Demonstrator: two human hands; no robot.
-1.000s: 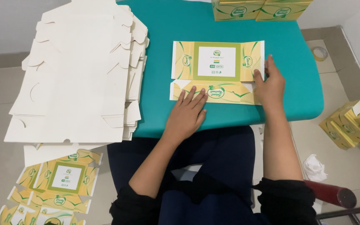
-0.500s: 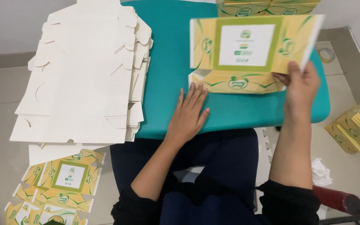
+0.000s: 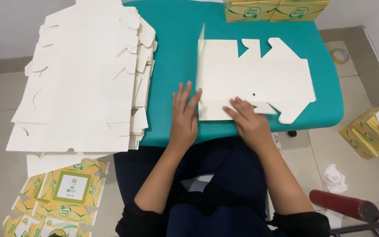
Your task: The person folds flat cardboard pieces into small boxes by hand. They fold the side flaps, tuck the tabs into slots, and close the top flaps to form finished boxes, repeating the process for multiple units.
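White, die-cut flat cardboard box blank (image 3: 259,79) lies plain side up on the teal table (image 3: 176,52), its long axis running left to right, tabs toward the far edge. Half a second ago its printed face was lifted toward the camera. Left hand (image 3: 185,116) and right hand (image 3: 246,120) press flat, fingers spread, on its near-left corner.
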